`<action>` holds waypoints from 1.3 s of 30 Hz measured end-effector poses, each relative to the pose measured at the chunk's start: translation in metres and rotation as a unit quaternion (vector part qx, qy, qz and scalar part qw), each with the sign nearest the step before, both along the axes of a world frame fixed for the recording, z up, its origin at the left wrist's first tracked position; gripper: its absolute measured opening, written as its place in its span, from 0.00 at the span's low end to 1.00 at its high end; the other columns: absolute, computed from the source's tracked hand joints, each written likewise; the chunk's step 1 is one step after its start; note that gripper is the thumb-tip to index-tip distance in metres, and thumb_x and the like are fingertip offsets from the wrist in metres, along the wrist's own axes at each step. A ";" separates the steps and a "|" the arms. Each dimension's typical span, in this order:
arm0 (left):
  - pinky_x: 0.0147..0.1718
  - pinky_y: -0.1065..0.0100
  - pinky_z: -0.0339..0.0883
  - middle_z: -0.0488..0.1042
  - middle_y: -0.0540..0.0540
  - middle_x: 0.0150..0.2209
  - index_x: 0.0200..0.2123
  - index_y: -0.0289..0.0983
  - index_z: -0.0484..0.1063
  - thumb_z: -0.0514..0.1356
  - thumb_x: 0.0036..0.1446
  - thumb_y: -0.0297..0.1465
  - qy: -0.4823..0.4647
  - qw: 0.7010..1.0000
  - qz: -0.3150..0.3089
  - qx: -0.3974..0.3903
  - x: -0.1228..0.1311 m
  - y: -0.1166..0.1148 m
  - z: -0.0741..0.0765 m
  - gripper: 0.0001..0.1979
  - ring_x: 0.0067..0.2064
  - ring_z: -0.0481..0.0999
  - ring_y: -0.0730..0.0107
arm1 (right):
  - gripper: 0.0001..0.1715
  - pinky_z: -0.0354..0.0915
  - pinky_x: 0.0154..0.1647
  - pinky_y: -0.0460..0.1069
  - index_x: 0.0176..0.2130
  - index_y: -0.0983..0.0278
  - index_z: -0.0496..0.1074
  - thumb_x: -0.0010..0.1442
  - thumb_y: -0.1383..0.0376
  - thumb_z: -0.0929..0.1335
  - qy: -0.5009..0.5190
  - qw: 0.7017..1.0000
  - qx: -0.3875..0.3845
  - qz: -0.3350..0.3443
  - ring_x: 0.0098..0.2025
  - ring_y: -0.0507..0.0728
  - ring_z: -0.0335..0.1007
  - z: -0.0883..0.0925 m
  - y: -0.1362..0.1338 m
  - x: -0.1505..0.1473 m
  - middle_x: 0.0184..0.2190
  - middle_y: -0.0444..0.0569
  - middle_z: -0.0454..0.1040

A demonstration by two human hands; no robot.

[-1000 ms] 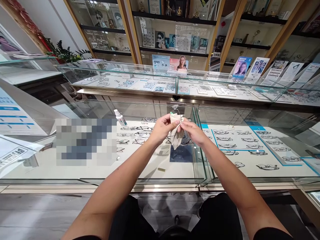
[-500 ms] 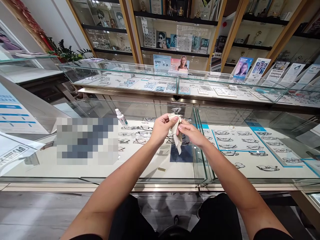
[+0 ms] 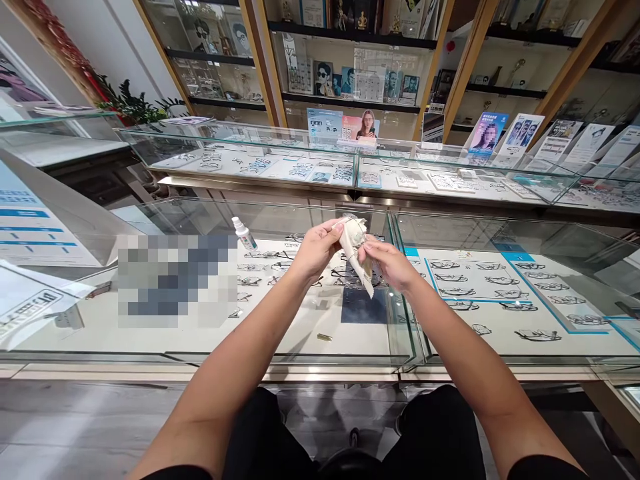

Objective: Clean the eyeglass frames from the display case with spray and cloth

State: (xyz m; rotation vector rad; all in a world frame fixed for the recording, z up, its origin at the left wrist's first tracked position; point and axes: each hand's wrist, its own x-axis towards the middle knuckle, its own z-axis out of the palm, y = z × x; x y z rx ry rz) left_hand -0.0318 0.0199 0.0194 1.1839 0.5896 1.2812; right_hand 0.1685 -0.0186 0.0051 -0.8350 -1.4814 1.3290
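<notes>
Both my hands are raised together over a glass display counter. My left hand pinches the top of a beige cleaning cloth, which hangs down between the hands. My right hand is closed on the cloth from the right side. The cloth seems wrapped round a pair of glasses, but the frame is almost fully hidden. A small white spray bottle stands on the glass to the left of my left hand.
Under the glass lie rows of spectacle frames. A second glass counter with brochures runs behind, and wall shelves hold pictures. Leaflets lie at the left. A blurred patch covers part of the counter.
The cloth has been bunched higher between my hands and its tail swings to the right. Both hands stay closed on it and have shifted slightly up.
</notes>
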 end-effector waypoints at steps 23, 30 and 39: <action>0.42 0.62 0.74 0.79 0.44 0.43 0.66 0.44 0.80 0.74 0.56 0.62 0.327 0.786 0.279 0.444 -0.015 0.004 -0.009 0.42 0.41 0.77 0.62 | 0.29 0.64 0.53 0.54 0.27 0.62 0.78 0.65 0.42 0.76 -0.008 0.995 0.029 0.096 0.40 0.58 0.71 0.019 0.006 0.032 0.31 0.48 0.74; 0.51 0.60 0.79 0.81 0.38 0.54 0.61 0.43 0.83 0.74 0.59 0.58 0.345 0.752 0.272 0.492 -0.015 0.000 -0.009 0.35 0.54 0.84 0.54 | 0.29 0.64 0.54 0.56 0.27 0.62 0.80 0.65 0.42 0.75 -0.072 0.990 0.054 0.109 0.40 0.59 0.72 0.024 0.007 0.039 0.30 0.48 0.76; 0.43 0.64 0.81 0.85 0.39 0.47 0.57 0.40 0.84 0.75 0.60 0.56 0.329 0.677 0.342 0.562 -0.013 -0.006 -0.003 0.32 0.44 0.86 0.60 | 0.28 0.63 0.52 0.56 0.29 0.62 0.80 0.70 0.44 0.71 -0.161 0.976 0.131 0.067 0.40 0.58 0.70 0.050 -0.003 0.042 0.32 0.48 0.78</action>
